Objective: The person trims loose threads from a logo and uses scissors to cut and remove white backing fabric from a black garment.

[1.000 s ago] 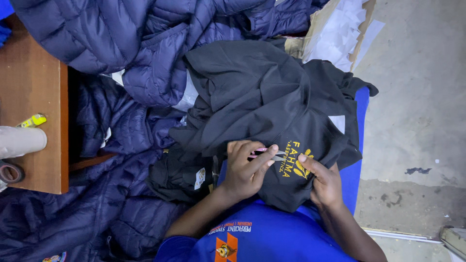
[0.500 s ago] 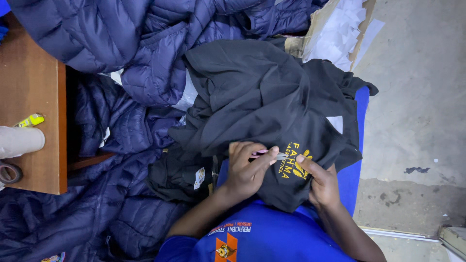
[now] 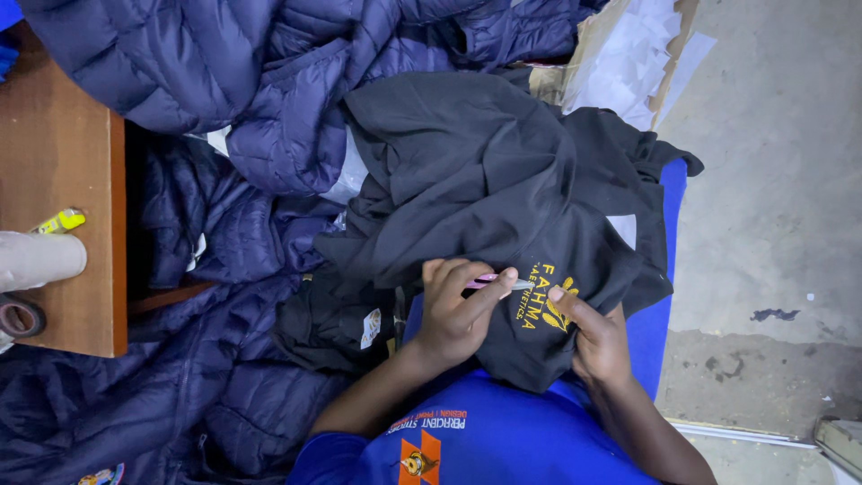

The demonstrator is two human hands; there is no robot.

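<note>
A black garment (image 3: 467,171) with a yellow embroidered emblem (image 3: 543,305) lies crumpled over my lap. My left hand (image 3: 458,314) is closed around a small pink tool (image 3: 496,282), whose metal tip points at the emblem. My right hand (image 3: 593,337) pinches the black fabric just right of the emblem, with the index finger laid along its edge. My blue shirt (image 3: 503,440) fills the bottom of the view.
Dark blue quilted jackets (image 3: 224,99) are piled at the top and left. A wooden table (image 3: 63,224) at the left holds a yellow marker (image 3: 58,220), a pale roll (image 3: 40,260) and a tape roll (image 3: 18,316). Cardboard with white paper (image 3: 628,54) and concrete floor (image 3: 781,207) lie to the right.
My left hand has shifted slightly to the right with the pink tool, bringing its tip closer to the emblem. My right hand keeps its hold on the fabric.
</note>
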